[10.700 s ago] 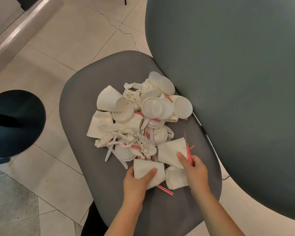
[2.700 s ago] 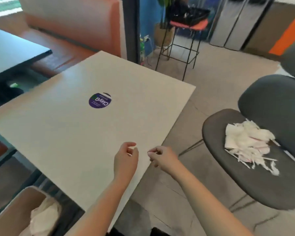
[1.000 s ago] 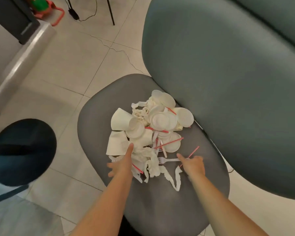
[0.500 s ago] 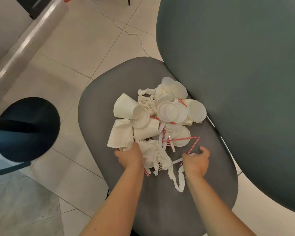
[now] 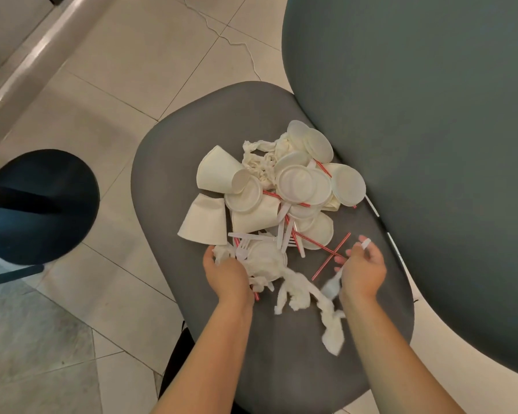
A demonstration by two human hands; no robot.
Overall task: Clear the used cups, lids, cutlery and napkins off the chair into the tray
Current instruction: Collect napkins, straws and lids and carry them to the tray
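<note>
A heap of white paper cups (image 5: 219, 174), plastic lids (image 5: 299, 182), red straws (image 5: 332, 252), white plastic forks (image 5: 243, 245) and crumpled napkins (image 5: 259, 162) lies on the grey chair seat (image 5: 281, 363). At the near edge of the heap my left hand (image 5: 226, 273) grips a bunch of crumpled napkins (image 5: 266, 265). My right hand (image 5: 361, 268) holds a white plastic utensil (image 5: 331, 286), which is blurred; its handle tip shows above my fingers. A twisted napkin strand (image 5: 305, 291) trails between my hands. The tray is out of view.
The chair's dark teal backrest (image 5: 416, 144) rises right behind the heap and fills the right side. A black round table base (image 5: 39, 201) stands on the tiled floor (image 5: 126, 79) to the left. A low metal ledge (image 5: 33, 52) runs along the upper left.
My left hand has closed round the napkins at the heap's near edge. My right hand has picked up a white plastic utensil and lifted it slightly off the seat.
</note>
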